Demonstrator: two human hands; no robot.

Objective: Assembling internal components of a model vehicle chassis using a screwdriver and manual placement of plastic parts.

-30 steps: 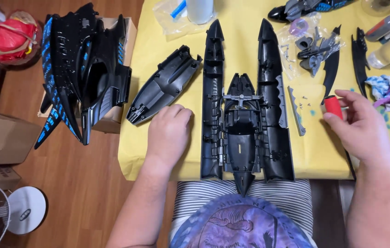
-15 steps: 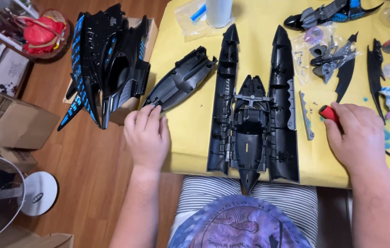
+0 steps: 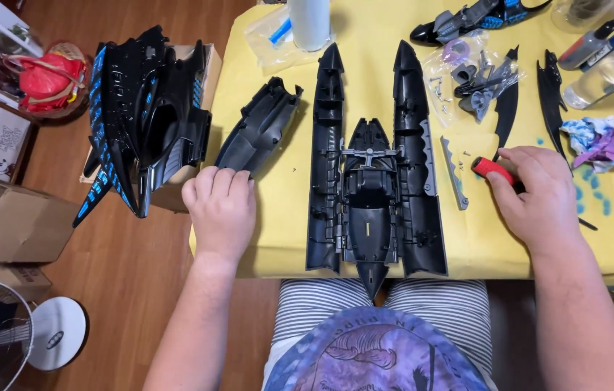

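**Hands apart over a split black hull**

The left hand (image 3: 221,206) lies palm down at the counter's (image 3: 285,239) left edge, fingers (image 3: 214,182) loosely curled and holding nothing, their tips touching the near end of a black shell (image 3: 260,127) that lies at a slant. The forearm runs straight back toward the body. The right hand (image 3: 535,195) rests on the right side of the counter, fingers closed round a screwdriver (image 3: 491,170); only its red handle end shows past the thumb, and a thin dark tip sticks out beyond the heel of the hand.

Between the hands lies the hull (image 3: 372,166), black, open side up: two long pointed side pieces with a shorter middle section, its tail hanging over the counter's near edge. A grey strip (image 3: 454,174) lies just beside the hull, between it and the screwdriver.

A clear bag (image 3: 270,36) with a blue piece sits at the far left of the yellow cover, next to a white cylinder (image 3: 308,22). Another clear bag (image 3: 466,80) with grey parts and small screws lies beyond the right hand, near two thin black fins (image 3: 549,101). A crumpled blue and purple wrapper (image 3: 603,141) lies right of the hand, clear bottles (image 3: 611,51) behind it.

Off the counter to the left, a large black and blue model (image 3: 140,123) stands on a cardboard box (image 3: 202,72). More brown boxes (image 3: 10,221) sit on the wood floor, with a red bag (image 3: 43,76) farther back and a fan (image 3: 3,340) at the near corner.
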